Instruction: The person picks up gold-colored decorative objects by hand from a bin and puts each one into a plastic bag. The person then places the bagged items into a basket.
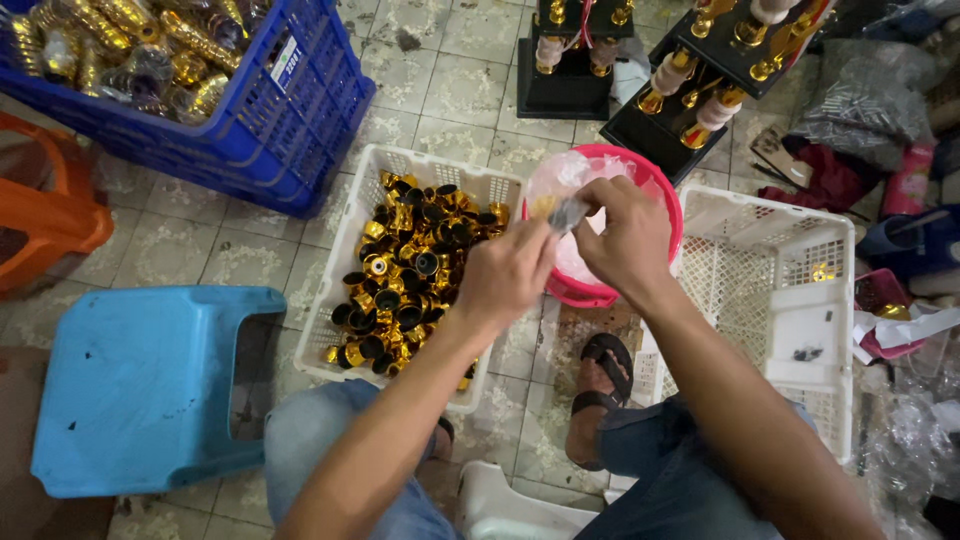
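while both hands pinch it, small clear bag [568, 212] slants up-right.

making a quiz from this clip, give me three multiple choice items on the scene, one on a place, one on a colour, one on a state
1. Where does the white crate of gold parts sit?
A. between the light blue stool and the bucket
B. on the stool
C. inside the blue crate

2. What colour is the bucket?
A. green
B. pink-red
C. black

3. How is the white crate on the right?
A. heaped with gold parts
B. turned upside down
C. nearly empty

Answers:
1 A, the stool lies to its left, the bucket to its right.
2 B, its rim shows pink-red behind the left hand and right hand.
3 C, mostly bare mesh shows.
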